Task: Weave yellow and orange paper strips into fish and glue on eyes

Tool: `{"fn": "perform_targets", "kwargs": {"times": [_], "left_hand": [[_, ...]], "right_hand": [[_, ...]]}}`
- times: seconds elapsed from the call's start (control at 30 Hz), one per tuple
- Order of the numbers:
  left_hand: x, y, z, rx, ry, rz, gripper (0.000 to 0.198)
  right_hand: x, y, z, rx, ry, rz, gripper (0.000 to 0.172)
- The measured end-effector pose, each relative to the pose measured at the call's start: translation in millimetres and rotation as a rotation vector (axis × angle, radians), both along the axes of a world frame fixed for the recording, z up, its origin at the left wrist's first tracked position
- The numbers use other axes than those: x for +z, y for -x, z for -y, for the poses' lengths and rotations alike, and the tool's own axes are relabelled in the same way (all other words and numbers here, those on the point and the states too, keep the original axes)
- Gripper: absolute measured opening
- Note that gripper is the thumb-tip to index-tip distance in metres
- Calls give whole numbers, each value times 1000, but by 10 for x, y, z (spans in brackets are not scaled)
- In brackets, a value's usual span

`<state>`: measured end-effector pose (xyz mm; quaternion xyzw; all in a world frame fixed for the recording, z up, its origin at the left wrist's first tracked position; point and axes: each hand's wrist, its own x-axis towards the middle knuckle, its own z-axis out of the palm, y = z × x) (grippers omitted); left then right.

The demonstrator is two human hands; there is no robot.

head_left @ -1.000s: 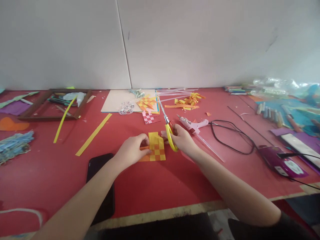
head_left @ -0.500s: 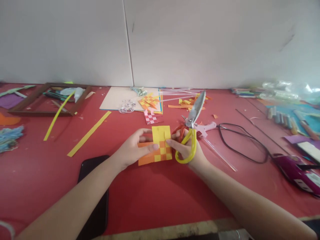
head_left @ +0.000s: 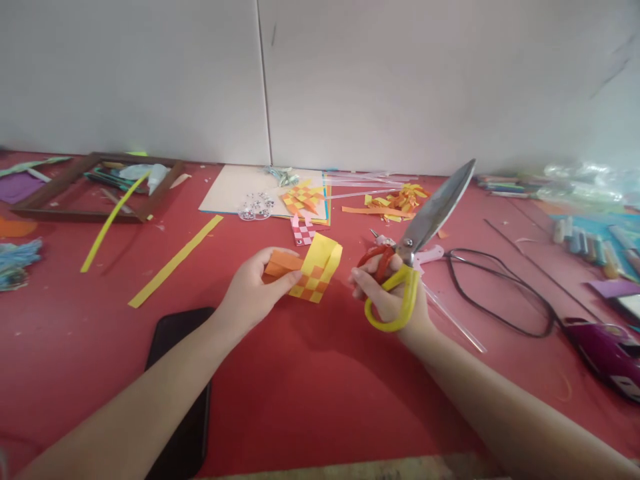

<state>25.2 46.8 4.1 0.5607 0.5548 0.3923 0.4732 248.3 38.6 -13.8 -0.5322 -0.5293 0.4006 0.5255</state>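
Between thumb and fingers, my left hand [head_left: 257, 287] pinches a piece of woven paper [head_left: 314, 275], checked orange and yellow. Orange strips stick out on its left, yellow ones at its top. My right hand [head_left: 393, 287] is closed around scissors [head_left: 425, 223] with one red and one yellow handle loop; the blades point up and to the right. A gap lies between the right fingertips and the paper. Just beyond the paper, a small pink-and-white checked paper fish [head_left: 303, 231] rests on the table, near an orange-and-yellow woven piece [head_left: 303, 197].
Under my left forearm lies a black phone [head_left: 180, 393]. A yellow strip [head_left: 175, 261] and a brown frame [head_left: 75, 215] are at the left. Paper scraps [head_left: 405, 198] lie at the back. A glue gun [head_left: 430, 255], its black cable [head_left: 453, 293] and a magenta device [head_left: 600, 353] are at right.
My right hand has let go of the paper and moved right with the scissors. The woven paper has tilted in my left hand and moved slightly up and left.
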Motion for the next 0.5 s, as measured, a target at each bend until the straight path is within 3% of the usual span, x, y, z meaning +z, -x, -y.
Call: {"fn": "perform_targets", "kwargs": {"times": [0.17,0.5], "left_hand": [[12,-5,-4,-75,-31,-22,31],[44,-17,19,-130,-46,-12,32]], "right_hand": [[2,22,84,64,-23,-21,37],[35,56,26,29,49,-76,44]]}}
